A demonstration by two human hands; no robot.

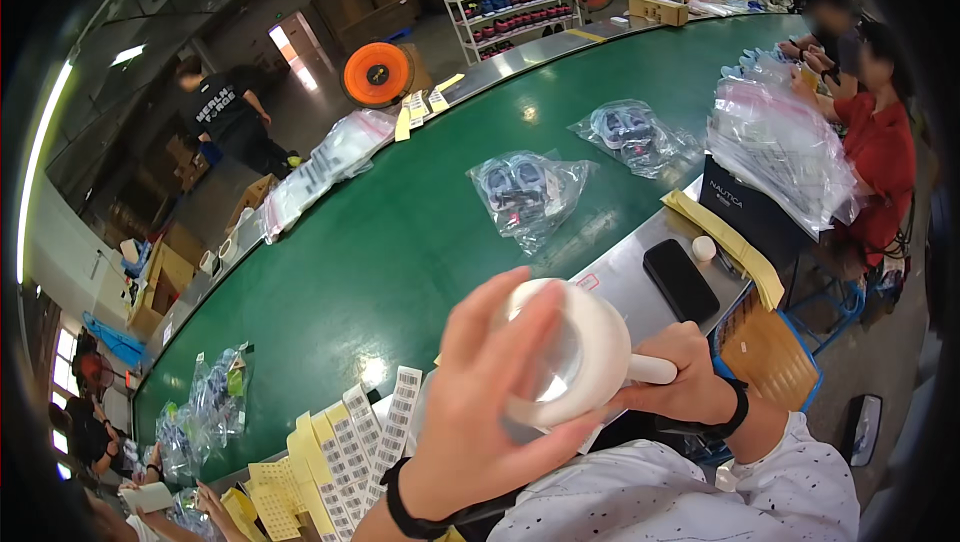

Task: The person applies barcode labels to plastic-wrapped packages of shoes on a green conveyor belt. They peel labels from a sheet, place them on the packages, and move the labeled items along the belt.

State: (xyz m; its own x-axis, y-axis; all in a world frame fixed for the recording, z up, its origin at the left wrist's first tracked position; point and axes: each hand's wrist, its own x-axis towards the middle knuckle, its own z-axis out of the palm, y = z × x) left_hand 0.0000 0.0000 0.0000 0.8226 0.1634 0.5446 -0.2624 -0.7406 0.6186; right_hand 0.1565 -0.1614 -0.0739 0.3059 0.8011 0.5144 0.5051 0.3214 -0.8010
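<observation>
A wide white roll (606,347), which looks like tape on a hollow core, is held up in front of me above the belt's near edge. My left hand (475,407) is closed around its left side, with the fingers across the core's opening and the thumb along the bottom. The fingers are slightly blurred. My right hand (690,377) is a fist around a short white rod-like piece (652,370) at the roll's right side. Whether that piece is joined to the roll, I cannot tell. Sheets of barcode labels (355,447) lie beside my left wrist.
Clear bags of blue-grey footwear (517,190) lie on the green belt (330,312). A black phone (681,280) rests on the metal ledge. At right, a black box (750,204) bears stacked plastic bags (775,142); people sit beyond it. Another worker's hands show at lower left.
</observation>
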